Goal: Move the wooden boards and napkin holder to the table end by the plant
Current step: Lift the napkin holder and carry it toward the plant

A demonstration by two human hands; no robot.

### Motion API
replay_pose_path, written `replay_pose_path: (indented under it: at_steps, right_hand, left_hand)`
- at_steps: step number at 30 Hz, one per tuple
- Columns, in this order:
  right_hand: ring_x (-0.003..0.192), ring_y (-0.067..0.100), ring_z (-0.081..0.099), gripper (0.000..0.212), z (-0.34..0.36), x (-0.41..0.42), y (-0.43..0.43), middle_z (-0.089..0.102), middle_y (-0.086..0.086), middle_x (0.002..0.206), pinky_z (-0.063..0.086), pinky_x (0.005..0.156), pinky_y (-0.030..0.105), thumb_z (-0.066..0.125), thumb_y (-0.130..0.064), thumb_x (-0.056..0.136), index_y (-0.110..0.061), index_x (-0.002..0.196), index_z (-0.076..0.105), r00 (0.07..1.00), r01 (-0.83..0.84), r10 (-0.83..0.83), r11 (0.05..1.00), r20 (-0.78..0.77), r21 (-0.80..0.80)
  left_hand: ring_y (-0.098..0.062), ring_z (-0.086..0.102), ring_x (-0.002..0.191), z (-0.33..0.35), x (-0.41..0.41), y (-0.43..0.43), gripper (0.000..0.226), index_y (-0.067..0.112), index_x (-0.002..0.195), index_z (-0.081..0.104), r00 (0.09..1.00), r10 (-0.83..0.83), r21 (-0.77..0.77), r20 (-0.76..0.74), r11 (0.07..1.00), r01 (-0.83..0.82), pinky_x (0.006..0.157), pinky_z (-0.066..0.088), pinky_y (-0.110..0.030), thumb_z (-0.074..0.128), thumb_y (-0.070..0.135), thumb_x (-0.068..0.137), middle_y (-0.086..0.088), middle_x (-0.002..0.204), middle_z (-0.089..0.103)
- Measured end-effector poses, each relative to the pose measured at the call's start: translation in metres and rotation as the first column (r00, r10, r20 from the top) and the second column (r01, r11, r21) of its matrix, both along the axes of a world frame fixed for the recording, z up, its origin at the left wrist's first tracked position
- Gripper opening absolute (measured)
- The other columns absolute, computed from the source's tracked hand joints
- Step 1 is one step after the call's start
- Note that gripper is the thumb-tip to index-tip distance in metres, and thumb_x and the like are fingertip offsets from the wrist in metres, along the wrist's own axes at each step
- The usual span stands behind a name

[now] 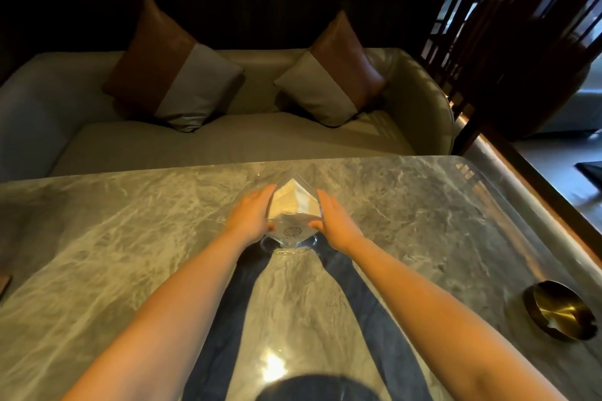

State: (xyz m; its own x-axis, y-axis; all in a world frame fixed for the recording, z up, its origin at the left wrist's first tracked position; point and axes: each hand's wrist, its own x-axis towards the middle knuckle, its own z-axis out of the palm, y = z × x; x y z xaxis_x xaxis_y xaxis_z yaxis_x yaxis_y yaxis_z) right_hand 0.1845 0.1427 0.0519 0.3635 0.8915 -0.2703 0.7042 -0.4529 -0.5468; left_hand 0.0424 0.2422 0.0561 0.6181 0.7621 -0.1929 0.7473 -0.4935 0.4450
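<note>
Both hands cupping the napkin holder

My left hand (252, 216) and right hand (335, 221) press flat-fingered on either side of the clear napkin holder (293, 218), standing upright on the marble table (130, 238), corner toward me.

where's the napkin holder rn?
Head view: the napkin holder stands mid-table on the marble table, toward the sofa-side edge, between the left hand and right hand.

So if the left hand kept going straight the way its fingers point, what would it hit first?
Nothing on the table, it seems: the left hand lies along the napkin holder and points to the far edge and the sofa beyond. Depth is uncertain.
</note>
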Motion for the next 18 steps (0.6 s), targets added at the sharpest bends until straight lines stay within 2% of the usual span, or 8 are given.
replay_pose_path:
  at_steps: [7, 13, 18]
  right_hand:
    - [0.124, 0.033, 0.047, 0.058, 0.017, -0.046, -0.004, 0.045, 0.019, 0.138, 0.040, 0.104, 0.040, 0.064, -0.013, 0.087, -0.006, 0.137, 0.036, 0.997, -0.079, 0.079, 0.996, -0.023, -0.030]
    - [0.132, 0.031, 0.041, 0.067, 0.049, -0.119, 0.017, 0.041, 0.018, 0.145, 0.035, 0.110, 0.038, 0.066, -0.014, 0.086, -0.005, 0.142, 0.031, 0.974, -0.226, 0.226, 0.974, 0.020, -0.006]
    - [0.136, 0.030, 0.038, 0.072, 0.077, -0.200, 0.046, 0.037, 0.017, 0.149, 0.032, 0.112, 0.037, 0.067, -0.017, 0.085, -0.007, 0.145, 0.028, 0.928, -0.371, 0.369, 0.927, 0.044, 0.050]
  left_hand:
    - [-0.031, 0.047, 0.124, 0.009, -0.060, -0.016, 0.082, 0.021, 0.141, 0.030, 0.996, 0.068, -0.065, 0.052, 0.996, -0.064, 0.098, 0.045, -0.042, 0.075, 0.010, 0.074, -0.014, 0.137, 0.049]
    - [-0.032, 0.051, 0.120, 0.036, -0.144, -0.016, 0.083, 0.023, 0.140, 0.030, 0.984, 0.174, -0.002, 0.042, 0.985, -0.174, 0.093, 0.049, -0.045, 0.077, 0.015, 0.071, -0.012, 0.133, 0.053]
    - [-0.034, 0.050, 0.120, 0.068, -0.236, -0.010, 0.083, 0.022, 0.138, 0.032, 0.955, 0.294, 0.063, 0.042, 0.953, -0.296, 0.096, 0.047, -0.045, 0.079, 0.020, 0.070, -0.013, 0.134, 0.053]
